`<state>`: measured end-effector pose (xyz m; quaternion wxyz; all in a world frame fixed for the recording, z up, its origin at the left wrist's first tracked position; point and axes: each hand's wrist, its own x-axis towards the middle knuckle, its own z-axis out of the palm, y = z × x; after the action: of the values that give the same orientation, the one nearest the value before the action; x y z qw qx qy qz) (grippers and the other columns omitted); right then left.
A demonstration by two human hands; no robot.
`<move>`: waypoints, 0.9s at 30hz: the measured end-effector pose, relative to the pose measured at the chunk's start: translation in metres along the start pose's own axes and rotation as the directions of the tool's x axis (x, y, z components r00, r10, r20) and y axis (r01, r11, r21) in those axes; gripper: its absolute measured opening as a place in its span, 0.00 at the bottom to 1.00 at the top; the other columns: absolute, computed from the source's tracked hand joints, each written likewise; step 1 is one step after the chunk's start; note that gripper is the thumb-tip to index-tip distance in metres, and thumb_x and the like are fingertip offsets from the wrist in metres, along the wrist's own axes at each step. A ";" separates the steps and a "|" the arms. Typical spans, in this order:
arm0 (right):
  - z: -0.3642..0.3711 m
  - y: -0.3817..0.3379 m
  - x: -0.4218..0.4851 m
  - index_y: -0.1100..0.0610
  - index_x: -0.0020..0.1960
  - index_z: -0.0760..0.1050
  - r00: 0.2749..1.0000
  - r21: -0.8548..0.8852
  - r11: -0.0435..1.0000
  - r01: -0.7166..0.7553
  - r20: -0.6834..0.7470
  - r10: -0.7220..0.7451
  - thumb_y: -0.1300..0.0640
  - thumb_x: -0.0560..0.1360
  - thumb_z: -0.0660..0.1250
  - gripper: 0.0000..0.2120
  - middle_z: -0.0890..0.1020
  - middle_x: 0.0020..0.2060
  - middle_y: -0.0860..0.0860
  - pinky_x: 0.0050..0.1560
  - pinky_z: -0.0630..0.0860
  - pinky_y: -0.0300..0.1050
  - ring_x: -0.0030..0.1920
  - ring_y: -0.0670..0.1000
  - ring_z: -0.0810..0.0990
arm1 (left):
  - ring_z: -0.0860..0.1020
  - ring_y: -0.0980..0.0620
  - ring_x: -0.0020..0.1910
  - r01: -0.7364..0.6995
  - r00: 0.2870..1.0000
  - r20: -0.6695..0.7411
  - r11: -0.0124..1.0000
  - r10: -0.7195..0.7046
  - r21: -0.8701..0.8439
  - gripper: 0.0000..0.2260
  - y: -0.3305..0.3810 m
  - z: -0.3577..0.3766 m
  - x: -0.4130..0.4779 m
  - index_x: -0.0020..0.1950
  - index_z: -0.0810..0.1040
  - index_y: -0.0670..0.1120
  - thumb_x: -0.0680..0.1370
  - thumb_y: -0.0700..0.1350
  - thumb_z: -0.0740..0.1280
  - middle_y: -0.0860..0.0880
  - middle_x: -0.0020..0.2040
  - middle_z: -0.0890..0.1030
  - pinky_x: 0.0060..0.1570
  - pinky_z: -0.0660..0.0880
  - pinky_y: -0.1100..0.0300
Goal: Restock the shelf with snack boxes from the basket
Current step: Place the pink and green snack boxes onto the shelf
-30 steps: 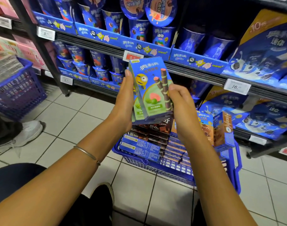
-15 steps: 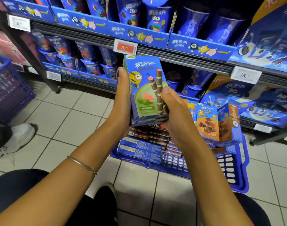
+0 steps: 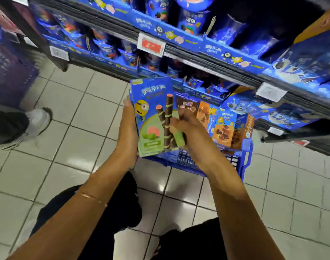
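- Head camera shows a stack of blue-and-green cardboard snack boxes (image 3: 153, 117) held upright. The front face carries a yellow cartoon figure, two dark wafer rolls, and pink and green fruit on a pale green lower half. Layered edges show at the lower left.
- The stack is in the air, in front of the blue plastic basket (image 3: 244, 160) that stands on the floor, and lower than the shelf edge.
- The left hand (image 3: 127, 132) presses flat against the stack's left side, fingers straight.
- The right hand (image 3: 191, 132) curls its fingers round the right edge, gripping it.
- Orange-brown cardboard boxes (image 3: 224, 130) stand upright in the basket.
- Behind is the dark metal shelf (image 3: 207, 61) with blue trim and a red price tag (image 3: 151, 46).
- White floor tiles (image 3: 66, 109) lie around the basket.
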<state>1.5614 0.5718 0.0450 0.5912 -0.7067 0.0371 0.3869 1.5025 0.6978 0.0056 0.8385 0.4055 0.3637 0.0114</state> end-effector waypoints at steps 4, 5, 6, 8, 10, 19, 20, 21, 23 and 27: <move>0.012 -0.072 -0.061 0.57 0.56 0.73 1.000 -0.089 0.996 -0.011 0.026 0.013 0.53 0.81 0.66 0.08 0.82 0.52 0.58 0.52 0.77 0.54 0.51 0.51 0.80 | 0.79 0.36 0.70 -0.002 1.000 -0.028 1.000 0.002 0.019 0.33 0.065 0.021 -0.068 0.78 0.73 0.46 0.86 0.64 0.44 0.40 0.71 0.80 0.72 0.72 0.33; 0.017 -0.092 -0.079 0.59 0.58 0.72 0.999 -0.112 0.994 0.015 0.031 -0.012 0.52 0.81 0.67 0.12 0.82 0.54 0.59 0.48 0.79 0.46 0.48 0.46 0.81 | 0.79 0.36 0.70 -0.008 0.998 -0.054 0.999 0.010 0.043 0.33 0.085 0.028 -0.086 0.78 0.73 0.46 0.86 0.65 0.45 0.41 0.71 0.81 0.72 0.72 0.33; 0.020 -0.113 -0.096 0.61 0.59 0.71 0.999 -0.124 0.992 0.032 0.024 -0.029 0.50 0.80 0.68 0.16 0.81 0.56 0.61 0.43 0.78 0.40 0.46 0.43 0.81 | 0.79 0.37 0.70 -0.011 0.997 -0.073 0.998 0.016 0.070 0.33 0.105 0.036 -0.103 0.78 0.73 0.47 0.86 0.65 0.46 0.41 0.71 0.81 0.73 0.72 0.33; 0.024 -0.154 -0.130 0.60 0.58 0.71 0.999 -0.122 0.992 0.036 0.016 -0.034 0.45 0.75 0.69 0.21 0.79 0.58 0.62 0.42 0.77 0.39 0.45 0.43 0.81 | 0.78 0.35 0.71 -0.049 0.997 -0.059 0.995 0.055 0.089 0.33 0.143 0.052 -0.139 0.78 0.71 0.44 0.86 0.66 0.47 0.39 0.71 0.80 0.73 0.71 0.32; 0.026 -0.195 -0.162 0.57 0.53 0.72 0.999 -0.112 0.993 0.030 0.022 -0.028 0.45 0.72 0.68 0.17 0.80 0.58 0.62 0.47 0.76 0.45 0.45 0.47 0.81 | 0.77 0.33 0.72 -0.092 0.994 -0.050 0.989 0.098 0.117 0.33 0.179 0.070 -0.175 0.78 0.70 0.41 0.87 0.65 0.50 0.37 0.71 0.80 0.72 0.71 0.31; 0.036 -0.361 -0.268 0.55 0.49 0.71 0.985 -0.083 0.982 0.168 0.065 -0.163 0.49 0.74 0.69 0.12 0.79 0.32 0.43 0.25 0.73 0.36 0.27 0.41 0.77 | 0.76 0.39 0.74 -0.295 0.955 0.025 0.942 0.295 0.160 0.35 0.322 0.130 -0.295 0.77 0.73 0.44 0.81 0.67 0.54 0.41 0.74 0.78 0.74 0.70 0.35; 0.039 -0.379 -0.278 0.57 0.52 0.71 0.982 -0.094 0.979 0.180 0.072 -0.173 0.46 0.71 0.70 0.18 0.78 0.35 0.46 0.26 0.74 0.39 0.28 0.42 0.77 | 0.76 0.39 0.74 -0.326 0.945 0.043 0.932 0.324 0.157 0.34 0.336 0.134 -0.303 0.77 0.72 0.44 0.82 0.66 0.53 0.42 0.74 0.78 0.75 0.70 0.36; 0.042 -0.397 -0.285 0.58 0.54 0.71 0.979 -0.102 0.976 0.195 0.074 -0.188 0.45 0.68 0.70 0.22 0.79 0.37 0.48 0.28 0.76 0.43 0.29 0.43 0.78 | 0.76 0.40 0.74 -0.360 0.933 0.054 0.919 0.356 0.159 0.32 0.350 0.137 -0.308 0.77 0.72 0.43 0.84 0.65 0.53 0.42 0.74 0.78 0.75 0.70 0.36; 0.050 -0.430 -0.295 0.57 0.53 0.71 0.969 -0.140 0.959 0.246 0.072 -0.238 0.42 0.66 0.70 0.24 0.80 0.42 0.50 0.39 0.81 0.54 0.38 0.47 0.80 | 0.75 0.40 0.75 -0.403 0.915 0.040 0.897 0.402 0.182 0.31 0.379 0.140 -0.313 0.77 0.73 0.44 0.85 0.65 0.53 0.43 0.75 0.77 0.75 0.70 0.36; 0.070 -0.486 -0.304 0.53 0.48 0.72 0.935 -0.122 0.928 0.351 0.094 -0.341 0.42 0.65 0.72 0.20 0.81 0.42 0.50 0.49 0.79 0.51 0.43 0.49 0.81 | 0.75 0.43 0.75 -0.451 0.893 0.082 0.880 0.443 0.150 0.29 0.443 0.146 -0.325 0.79 0.72 0.50 0.86 0.64 0.49 0.47 0.76 0.77 0.76 0.69 0.39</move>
<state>1.5624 0.6540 0.6166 0.6013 -0.7268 -0.1358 0.3030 1.4762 0.7949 0.5655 0.7848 0.5466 0.2409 0.1650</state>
